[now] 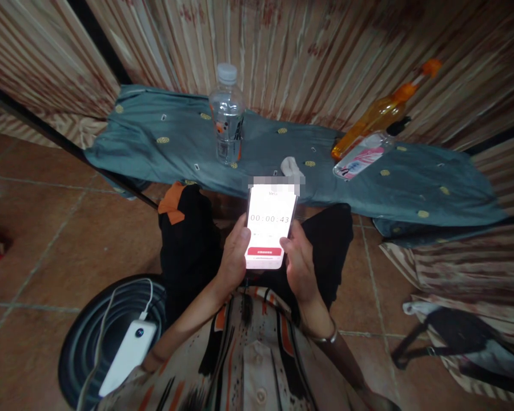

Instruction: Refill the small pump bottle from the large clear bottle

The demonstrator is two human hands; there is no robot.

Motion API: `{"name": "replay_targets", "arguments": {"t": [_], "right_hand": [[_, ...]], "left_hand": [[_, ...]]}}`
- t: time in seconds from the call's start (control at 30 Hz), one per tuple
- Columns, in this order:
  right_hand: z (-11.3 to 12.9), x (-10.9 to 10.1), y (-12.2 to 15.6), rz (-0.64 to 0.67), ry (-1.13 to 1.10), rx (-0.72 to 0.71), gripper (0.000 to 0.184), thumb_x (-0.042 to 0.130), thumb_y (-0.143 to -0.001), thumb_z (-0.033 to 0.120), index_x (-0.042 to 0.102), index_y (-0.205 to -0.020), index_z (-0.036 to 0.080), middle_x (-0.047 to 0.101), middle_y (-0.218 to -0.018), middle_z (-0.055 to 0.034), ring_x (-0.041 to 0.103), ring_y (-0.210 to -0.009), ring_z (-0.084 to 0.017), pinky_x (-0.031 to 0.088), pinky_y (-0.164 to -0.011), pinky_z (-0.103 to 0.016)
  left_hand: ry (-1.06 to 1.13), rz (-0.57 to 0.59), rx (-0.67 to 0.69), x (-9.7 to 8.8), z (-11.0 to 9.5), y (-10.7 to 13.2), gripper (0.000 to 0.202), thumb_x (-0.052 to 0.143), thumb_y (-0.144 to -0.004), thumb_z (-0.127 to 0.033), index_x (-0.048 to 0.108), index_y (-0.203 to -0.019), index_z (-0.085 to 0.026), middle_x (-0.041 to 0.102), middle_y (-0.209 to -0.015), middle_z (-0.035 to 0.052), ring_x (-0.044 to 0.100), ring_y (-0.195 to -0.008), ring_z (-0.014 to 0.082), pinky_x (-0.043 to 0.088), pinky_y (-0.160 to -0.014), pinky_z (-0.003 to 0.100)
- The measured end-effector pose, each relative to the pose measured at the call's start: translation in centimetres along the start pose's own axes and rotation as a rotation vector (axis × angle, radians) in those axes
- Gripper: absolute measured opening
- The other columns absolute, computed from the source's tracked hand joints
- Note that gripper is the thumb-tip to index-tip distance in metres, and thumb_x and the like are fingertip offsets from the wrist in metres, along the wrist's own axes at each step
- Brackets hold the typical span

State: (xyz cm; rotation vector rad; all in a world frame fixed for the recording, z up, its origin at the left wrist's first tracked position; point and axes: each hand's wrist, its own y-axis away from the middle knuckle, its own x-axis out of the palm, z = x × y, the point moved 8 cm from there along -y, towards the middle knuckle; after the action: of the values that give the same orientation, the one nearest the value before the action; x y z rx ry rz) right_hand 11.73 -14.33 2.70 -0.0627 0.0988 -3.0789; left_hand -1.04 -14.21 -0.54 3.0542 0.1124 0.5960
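A smartphone (269,234) with a bright white screen is held upright above my lap. On its screen a timer reads 00:00:43, with a red bar near the bottom. My left hand (235,251) grips the phone's left side, thumb along the edge. Around the right side my right hand (300,260) is closed, its thumb at the lower right of the screen. The fingers behind the phone are hidden. Just beyond the phone, a small white crumpled cloth (291,167) lies on a narrow bench draped in teal fabric (265,137).
A clear plastic bottle (228,123) stands on the bench. An orange bottle (370,123) and a clear pink-labelled bottle (364,155) lie at its right. A white power bank (131,354) with a cable rests on a black round stool (75,342). A dark bag (458,331) lies right.
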Motion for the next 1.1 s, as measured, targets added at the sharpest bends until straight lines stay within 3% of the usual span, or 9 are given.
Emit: {"name": "replay_targets", "arguments": {"t": [0.27, 0.63, 1.1], "right_hand": [[0.1, -0.1, 0.1, -0.002, 0.051, -0.004, 0.029, 0.047, -0.093, 0.03, 0.058, -0.119, 0.024, 0.07, -0.12, -0.0043, 0.065, -0.108, -0.023, 0.053, -0.09, -0.036], [0.0, -0.9, -0.3, -0.006, 0.156, -0.001, 0.03, 0.047, -0.093, 0.03, 0.059, -0.12, 0.023, 0.073, -0.114, -0.0052, 0.065, -0.109, -0.025, 0.054, -0.086, -0.036], [-0.9, -0.3, -0.1, 0.054, 0.083, 0.024, 0.038, 0.049, -0.092, 0.03, 0.057, -0.129, 0.026, 0.069, -0.126, -0.0033, 0.061, -0.12, -0.024, 0.051, -0.099, -0.037]], "left_hand": [[-0.086, 0.034, 0.052, 0.3, -0.9, 0.0, 0.054, 0.053, -0.094, -0.058, 0.06, -0.128, -0.016, 0.075, -0.112, 0.0099, 0.073, -0.091, 0.0234, 0.058, -0.075, 0.031], [0.038, 0.141, -0.048, 1.2, 0.3, 0.2, 0.058, 0.053, -0.094, -0.059, 0.052, -0.138, -0.021, 0.067, -0.132, 0.0115, 0.068, -0.113, 0.0273, 0.056, -0.095, 0.039], [0.045, -0.021, -0.046, -0.2, 0.5, -0.2, 0.056, 0.052, -0.093, -0.062, 0.057, -0.13, -0.019, 0.073, -0.119, 0.0107, 0.071, -0.107, 0.0276, 0.059, -0.082, 0.035]]}}
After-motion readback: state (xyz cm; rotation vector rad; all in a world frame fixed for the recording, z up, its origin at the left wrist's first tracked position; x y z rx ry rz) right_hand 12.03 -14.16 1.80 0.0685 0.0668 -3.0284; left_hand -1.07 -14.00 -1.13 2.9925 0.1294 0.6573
